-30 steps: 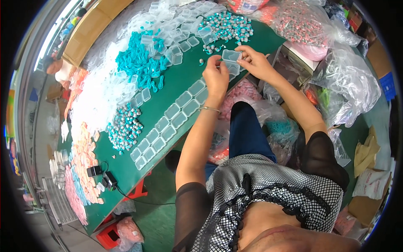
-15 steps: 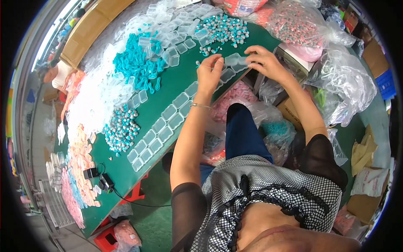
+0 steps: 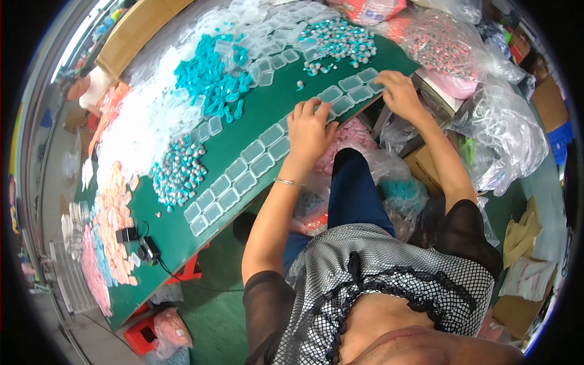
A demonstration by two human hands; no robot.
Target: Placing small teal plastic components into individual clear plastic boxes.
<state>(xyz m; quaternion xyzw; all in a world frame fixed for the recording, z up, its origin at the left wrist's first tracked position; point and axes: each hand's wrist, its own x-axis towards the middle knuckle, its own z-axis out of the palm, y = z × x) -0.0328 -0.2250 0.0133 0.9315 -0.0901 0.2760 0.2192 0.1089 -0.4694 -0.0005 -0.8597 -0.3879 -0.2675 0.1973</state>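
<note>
Small clear plastic boxes (image 3: 253,150) stand in a double row along the near edge of the green table (image 3: 255,112). Over the middle of this row lies my left hand (image 3: 309,131), fingers apart and slightly bent, touching the boxes and hiding some of them. At the row's far right end is my right hand (image 3: 399,96), its loosely curved fingers against or just beside the last boxes. Neither hand shows anything held. Beyond the row is a heap of grey-and-turquoise small round pieces (image 3: 344,42), with one loose piece (image 3: 300,85) nearer the boxes.
Turquoise plastic parts (image 3: 210,76) are heaped among many loose clear boxes (image 3: 267,30). More round pieces (image 3: 178,170) lie at left, near peach-coloured parts (image 3: 114,213) and black adapters (image 3: 148,248). Filled plastic bags (image 3: 441,45) stand at the back right. A person (image 3: 94,91) is at far left.
My left hand has come nearer and down onto the boxes. My right hand has shifted right to the row's end, where the end boxes now lie straight in the double row.
</note>
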